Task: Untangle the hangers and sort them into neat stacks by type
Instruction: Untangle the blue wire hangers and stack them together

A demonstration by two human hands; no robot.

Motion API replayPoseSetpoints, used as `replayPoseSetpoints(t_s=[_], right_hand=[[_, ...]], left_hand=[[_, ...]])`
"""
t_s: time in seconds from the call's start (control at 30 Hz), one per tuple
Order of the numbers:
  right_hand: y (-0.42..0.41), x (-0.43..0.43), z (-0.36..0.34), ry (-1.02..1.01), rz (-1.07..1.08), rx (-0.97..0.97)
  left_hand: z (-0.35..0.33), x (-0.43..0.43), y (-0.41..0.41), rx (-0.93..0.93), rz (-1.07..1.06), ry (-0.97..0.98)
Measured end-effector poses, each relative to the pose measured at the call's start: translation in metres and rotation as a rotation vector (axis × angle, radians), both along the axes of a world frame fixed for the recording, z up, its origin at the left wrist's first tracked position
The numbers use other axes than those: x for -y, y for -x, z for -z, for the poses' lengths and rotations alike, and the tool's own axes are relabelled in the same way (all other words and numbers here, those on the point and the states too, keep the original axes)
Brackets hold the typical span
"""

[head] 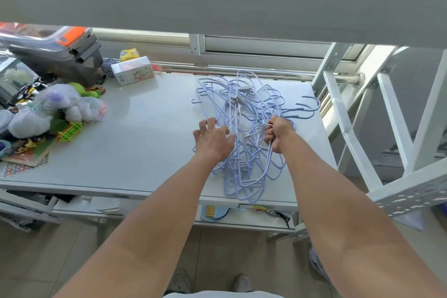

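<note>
Hanger tangle (242, 116) is lying on the right half of the white table (150, 133), reaching from the far edge almost to the near edge. Mostly lavender coated-wire hangers, plus a few silver metal clip hangers (238, 101) running through the middle. Darker blue hooks (307, 109) are sticking out toward the right edge.

Right hand (278, 134) is clenching round a bunch of wires at the pile's right side, with a silver hook looping out of the fist. Left hand (214, 139) is released, fingers spread, lying over the pile's left edge. It is gripping nothing, and I cannot tell if it is pressing down.

Handling, as a judgement: the hangers are looking light and thin, stiff enough to hold shape but springy. The coating is probably giving fair grip, while the bare metal ones are likely slicker. Hooks and shoulder notches are snagging each other, so yanking is likely to drag the whole pile (or bend a wire). Best hold looks like one hanger at the neck just below its hook, the free hand pinning the rest flat, then sliding it out along its own plane.

No sorted stacks are showing yet. Plush toys (60, 104) and a clear box (133, 70) are sitting well apart at the left.
</note>
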State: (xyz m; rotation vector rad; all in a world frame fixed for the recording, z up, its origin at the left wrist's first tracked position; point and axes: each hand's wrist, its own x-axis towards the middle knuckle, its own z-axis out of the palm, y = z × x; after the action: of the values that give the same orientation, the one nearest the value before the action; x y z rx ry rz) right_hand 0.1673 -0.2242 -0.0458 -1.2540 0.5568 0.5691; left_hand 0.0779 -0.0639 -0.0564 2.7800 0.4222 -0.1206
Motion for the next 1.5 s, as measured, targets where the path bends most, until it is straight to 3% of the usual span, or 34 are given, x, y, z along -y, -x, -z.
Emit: replayPoseSetpoints(t_s=[0.07,0.2,0.4,0.57,0.7,0.8,0.93,1.07,1.23,1.4,1.5], right_hand=[[0.001,0.003,0.0,-0.117,0.033,-0.03],[0.001,0.009,0.003,-0.314,0.108,-0.065],[-0.001,0.014,0.004,-0.445,0.142,-0.085],[-0.001,0.018,0.007,-0.513,0.12,-0.102],[-0.002,0.016,0.005,-0.609,0.124,-0.115],[-0.003,0.01,0.001,-0.524,0.082,-0.085],[-0.009,0.008,-0.001,-0.274,0.027,-0.02],[-0.008,0.008,-0.008,-0.345,0.068,0.009],[-0.004,0.004,-0.007,-0.438,0.151,0.03],[0.0,-0.001,-0.007,-0.175,-0.04,0.04],[-0.001,-0.008,-0.01,-0.153,-0.052,-0.004]], left_hand=[[-0.001,0.004,-0.002,-0.024,0.003,0.11],[-0.018,0.008,-0.004,0.042,-0.186,0.501],[-0.014,-0.003,-0.011,0.021,-0.172,0.671],[-0.006,-0.007,-0.01,-0.077,0.038,0.42],[-0.003,0.005,-0.022,0.01,0.152,0.277],[-0.007,0.017,-0.026,0.117,0.007,0.356],[-0.006,0.015,-0.027,0.26,-0.085,0.814],[-0.017,0.012,-0.031,0.191,-0.158,1.196],[-0.023,0.002,-0.037,0.063,-0.122,1.206],[-0.027,-0.003,-0.035,0.125,-0.23,1.279],[-0.02,-0.002,-0.033,0.16,-0.32,1.37]])
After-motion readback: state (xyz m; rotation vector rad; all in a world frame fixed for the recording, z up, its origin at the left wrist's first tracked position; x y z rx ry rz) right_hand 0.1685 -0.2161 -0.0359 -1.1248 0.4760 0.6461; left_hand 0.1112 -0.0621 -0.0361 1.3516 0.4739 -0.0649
